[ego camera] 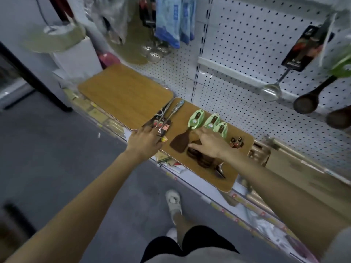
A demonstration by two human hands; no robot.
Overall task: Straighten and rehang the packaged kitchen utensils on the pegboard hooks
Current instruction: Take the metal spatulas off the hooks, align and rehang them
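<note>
Wooden utensils (178, 142) beneath right hand (209, 144)

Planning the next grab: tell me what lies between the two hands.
Head view: a dark wooden spatula lies on the wooden board between the left hand and the right hand.

Two steel utensils (171, 114) lie side by side on a wood-grain board (218, 179), their shafts running toward the pegboard (247, 35). Their dark cards sit at the near end under the left hand's (146, 139) fingers. Beside them lie dark wooden utensils with three green cards (195, 120) at the far end. A flat spatula blade (178, 142) and spoon bowls (201, 158) point outward, with the right hand (209, 143) across the handles. A black-carded steel ladle (270, 91) and two dark wooden spoons (305, 103) hang on the pegboard.
</note>
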